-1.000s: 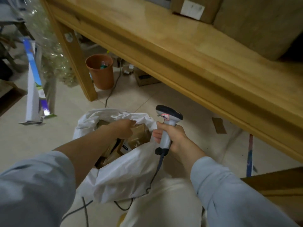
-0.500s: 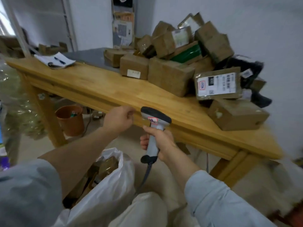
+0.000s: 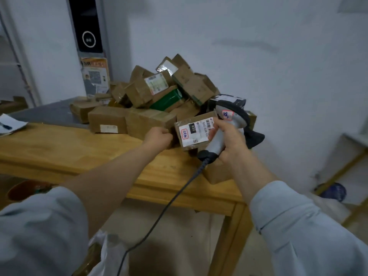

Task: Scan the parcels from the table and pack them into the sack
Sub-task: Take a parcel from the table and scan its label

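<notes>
A heap of brown cardboard parcels (image 3: 151, 100) lies on the wooden table (image 3: 59, 148) against the white wall. My left hand (image 3: 159, 138) has its fingers curled at the left edge of a brown parcel with a white label (image 3: 194, 132), at the front of the heap. My right hand (image 3: 229, 144) grips the handle of a grey barcode scanner (image 3: 232, 116), just right of that label. The scanner's dark head is above the parcel's right corner. The white sack (image 3: 107, 253) shows at the bottom edge, below the table, with brown parcels inside.
The scanner's cable (image 3: 159, 216) hangs down toward the sack. Another brown box (image 3: 217, 172) sits at the table's right front corner. An orange pot (image 3: 25, 190) stands under the table at left. Papers (image 3: 10, 124) lie at far left. A wooden shelf frame (image 3: 346, 170) stands at right.
My view has risen from the sack to the table top. My left hand left the sack and reached the labelled parcel. My right hand carried the scanner up beside it.
</notes>
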`<state>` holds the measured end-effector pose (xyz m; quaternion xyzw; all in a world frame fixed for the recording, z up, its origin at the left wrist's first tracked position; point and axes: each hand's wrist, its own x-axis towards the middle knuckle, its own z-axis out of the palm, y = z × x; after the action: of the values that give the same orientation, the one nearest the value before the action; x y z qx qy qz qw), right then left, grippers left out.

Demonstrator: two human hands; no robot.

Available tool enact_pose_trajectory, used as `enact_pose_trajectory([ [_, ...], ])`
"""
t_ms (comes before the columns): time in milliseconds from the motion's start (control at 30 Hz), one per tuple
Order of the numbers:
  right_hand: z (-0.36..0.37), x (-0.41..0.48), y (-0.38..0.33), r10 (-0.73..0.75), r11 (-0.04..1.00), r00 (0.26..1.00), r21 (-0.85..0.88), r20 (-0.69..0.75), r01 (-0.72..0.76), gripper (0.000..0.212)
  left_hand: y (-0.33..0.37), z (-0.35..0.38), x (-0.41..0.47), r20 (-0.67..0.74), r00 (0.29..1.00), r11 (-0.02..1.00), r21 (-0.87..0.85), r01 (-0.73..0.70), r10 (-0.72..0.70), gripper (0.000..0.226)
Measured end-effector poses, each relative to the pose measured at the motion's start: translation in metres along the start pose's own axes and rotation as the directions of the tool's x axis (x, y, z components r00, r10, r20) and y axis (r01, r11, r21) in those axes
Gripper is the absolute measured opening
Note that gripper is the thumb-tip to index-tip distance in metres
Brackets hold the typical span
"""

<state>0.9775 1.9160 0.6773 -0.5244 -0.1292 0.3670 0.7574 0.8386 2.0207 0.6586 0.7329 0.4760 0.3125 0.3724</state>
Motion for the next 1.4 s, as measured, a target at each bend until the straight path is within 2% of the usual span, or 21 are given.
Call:
enact_pose_trajectory([
  [67,-0.009,0.019,-0.008,-0.019,1.0,1.0,-0.025,-0.011,0.019,0.056,0.007,0.013,0.014,0.042,0.994,0.982,-0.152,0.108,-0.103,0.02],
  [133,-0.013,0.035,-0.011,-0.019,0.999,1.0,-0.043,0.005,0.02,0.049,0.01,0.025,0.03,0.096,0.981,0.938,-0.291,0.189,-0.168,0.015],
  [167,-0.014,0.043,-0.011,-0.015,0.999,1.0,-0.052,0.022,0.016,0.048,0.01,0.03,0.038,0.129,0.973,0.911,-0.346,0.227,-0.193,0.019],
  [333,-0.008,0.071,-0.003,-0.014,0.998,0.997,-0.066,0.08,0.019,0.051,0.006,0.05,0.071,0.227,0.941,0.848,-0.416,0.328,-0.252,0.029],
  [567,-0.006,0.079,0.007,-0.026,0.998,0.997,-0.057,0.072,0.03,0.049,0.018,0.046,0.068,0.211,0.95,0.811,-0.498,0.308,-0.231,0.012],
  [800,0.004,0.068,0.02,-0.013,0.992,0.999,-0.123,0.031,0.016,0.073,0.007,0.042,0.066,0.192,0.941,0.765,-0.547,0.34,-0.28,0.031],
  [1033,0.008,0.065,0.018,-0.007,0.988,1.0,-0.153,0.025,0.01,0.054,0.002,0.037,0.069,0.198,0.925,0.682,-0.629,0.373,-0.324,0.022],
  [1167,0.009,0.064,0.019,-0.009,0.991,1.0,-0.135,0.023,0.012,0.052,-0.001,0.037,0.074,0.251,0.908,0.656,-0.63,0.415,-0.334,0.037],
  [1400,0.017,0.054,0.022,-0.106,0.981,0.994,-0.162,0.035,0.11,0.044,-0.004,0.032,0.063,0.287,0.916,0.571,-0.718,0.399,-0.279,0.037],
])
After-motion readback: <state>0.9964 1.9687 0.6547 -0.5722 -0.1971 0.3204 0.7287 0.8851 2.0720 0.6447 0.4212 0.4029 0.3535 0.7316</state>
